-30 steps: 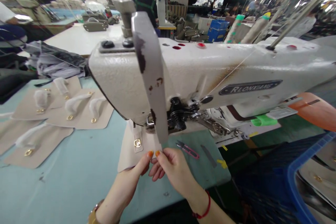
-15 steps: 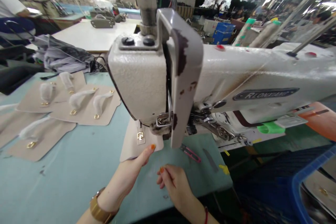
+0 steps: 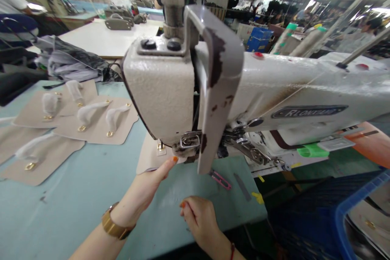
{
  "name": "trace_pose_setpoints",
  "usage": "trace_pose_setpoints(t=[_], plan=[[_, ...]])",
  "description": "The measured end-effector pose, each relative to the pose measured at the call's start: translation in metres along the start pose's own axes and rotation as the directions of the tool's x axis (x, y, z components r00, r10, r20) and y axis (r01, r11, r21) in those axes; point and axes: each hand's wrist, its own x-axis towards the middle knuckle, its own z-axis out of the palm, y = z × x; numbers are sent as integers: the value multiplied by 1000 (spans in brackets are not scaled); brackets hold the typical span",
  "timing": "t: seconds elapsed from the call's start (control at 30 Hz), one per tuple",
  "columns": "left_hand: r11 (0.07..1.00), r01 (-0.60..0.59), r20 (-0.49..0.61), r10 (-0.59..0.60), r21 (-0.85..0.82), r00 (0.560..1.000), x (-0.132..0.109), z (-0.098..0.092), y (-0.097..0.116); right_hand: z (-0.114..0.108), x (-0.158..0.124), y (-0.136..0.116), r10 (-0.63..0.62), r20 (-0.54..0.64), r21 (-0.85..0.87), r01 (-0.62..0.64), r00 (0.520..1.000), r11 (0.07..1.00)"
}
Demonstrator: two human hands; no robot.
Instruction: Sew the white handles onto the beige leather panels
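A beige leather panel [image 3: 148, 155] with a gold ring lies under the head of a white sewing machine [image 3: 170, 89]. My left hand [image 3: 146, 187] rests on the panel's near edge, fingers stretched toward the needle area; a gold watch is on its wrist. My right hand [image 3: 198, 217] sits on the teal table [image 3: 76, 211] nearer to me, fingers curled with nothing visible in them. A worn grey guard plate [image 3: 217, 89] hangs in front of the machine head and hides the needle.
Several beige panels [image 3: 91, 124] with white padded straps and gold rings lie at the left. Pink thread snips [image 3: 219, 179] lie just right of the needle area. A blue crate [image 3: 350, 219] stands at the lower right. Other people work at tables behind.
My right hand has drawn back from the panel toward me and curled. The left hand stays on the panel, which has slid further under the machine head.
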Motion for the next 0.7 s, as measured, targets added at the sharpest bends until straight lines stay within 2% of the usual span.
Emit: trace_pose_setpoints(t=[0.23,0.4,0.5,0.7], plan=[[998,-54,30,55,-19,998,18,-2,-7,1,-1,3,-11,1,-10,11,1000,1000],[996,-85,42,87,-39,995,21,0,-9,1,-1,4,-21,4,1,21,1000,1000],[995,-85,8,85,-47,996,17,3,-8,2,-2,5,-17,8,11,17,1000,1000],[995,-51,-126,40,-86,991,3,15,-15,-1,0,3,-29,21,-4,29,999,1000]])
